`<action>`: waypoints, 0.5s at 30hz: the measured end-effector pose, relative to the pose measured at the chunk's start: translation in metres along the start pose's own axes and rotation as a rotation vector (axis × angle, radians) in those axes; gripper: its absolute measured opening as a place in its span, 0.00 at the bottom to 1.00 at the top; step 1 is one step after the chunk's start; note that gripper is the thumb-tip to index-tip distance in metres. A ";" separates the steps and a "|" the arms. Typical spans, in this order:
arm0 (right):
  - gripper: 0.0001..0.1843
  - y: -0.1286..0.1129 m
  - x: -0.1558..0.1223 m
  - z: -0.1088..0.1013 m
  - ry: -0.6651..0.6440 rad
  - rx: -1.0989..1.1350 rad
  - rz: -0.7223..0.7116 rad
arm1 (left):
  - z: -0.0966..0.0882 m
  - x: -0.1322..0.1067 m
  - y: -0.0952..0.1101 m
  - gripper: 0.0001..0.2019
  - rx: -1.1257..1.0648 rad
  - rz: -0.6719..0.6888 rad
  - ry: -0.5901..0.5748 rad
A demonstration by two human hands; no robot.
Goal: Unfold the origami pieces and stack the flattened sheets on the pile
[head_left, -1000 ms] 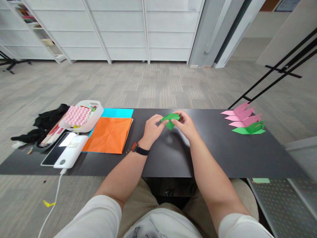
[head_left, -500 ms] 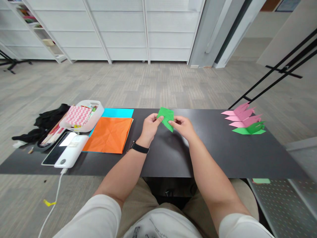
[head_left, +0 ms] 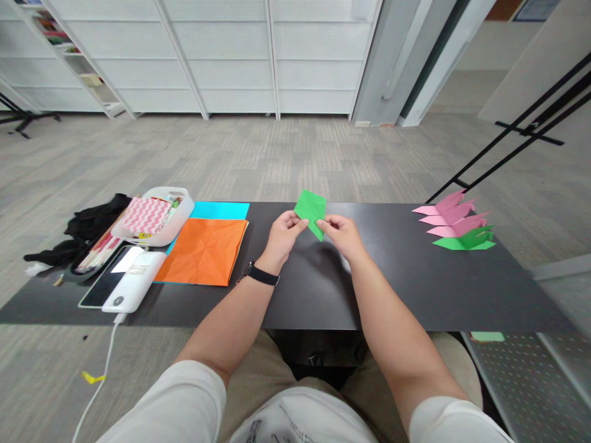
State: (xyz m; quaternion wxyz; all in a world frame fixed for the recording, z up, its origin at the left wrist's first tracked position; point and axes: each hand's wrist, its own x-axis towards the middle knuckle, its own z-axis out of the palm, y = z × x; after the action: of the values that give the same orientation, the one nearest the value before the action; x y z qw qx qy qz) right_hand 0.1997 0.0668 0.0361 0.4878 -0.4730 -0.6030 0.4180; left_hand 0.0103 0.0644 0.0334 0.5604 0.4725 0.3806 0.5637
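Observation:
A folded green paper piece (head_left: 311,210) is held up above the middle of the black table (head_left: 415,289). My left hand (head_left: 284,237) pinches its left edge, and a black watch sits on that wrist. My right hand (head_left: 341,235) pinches its lower right tip. Both hands are closed on the paper. At the right end of the table lie folded pink paper pieces (head_left: 450,216) with one folded green piece (head_left: 466,241) in front of them.
Orange paper (head_left: 203,251) lies on cyan paper (head_left: 220,210) left of my hands. Further left are a white tray (head_left: 154,215) with patterned paper, a phone (head_left: 104,286), a white power bank (head_left: 133,282) with a cable, and black cloth (head_left: 90,218).
The green paper was turned from lying flat between my hands to standing upright. Both hands rose slightly and shifted their pinch to its edges.

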 end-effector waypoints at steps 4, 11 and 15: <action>0.21 0.004 0.000 0.003 -0.007 0.019 -0.008 | 0.000 0.000 -0.003 0.28 0.024 0.059 0.100; 0.11 -0.011 -0.008 0.006 0.222 -0.248 -0.254 | 0.009 -0.012 0.004 0.16 0.334 0.313 0.088; 0.14 -0.018 -0.012 0.009 0.066 -0.218 -0.340 | 0.011 -0.012 0.005 0.24 0.178 0.174 0.030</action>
State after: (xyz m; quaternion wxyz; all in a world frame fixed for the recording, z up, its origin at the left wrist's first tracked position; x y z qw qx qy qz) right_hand 0.1891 0.0512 0.0502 0.5166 -0.4277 -0.6996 0.2463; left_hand 0.0191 0.0512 0.0396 0.4593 0.5432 0.3951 0.5813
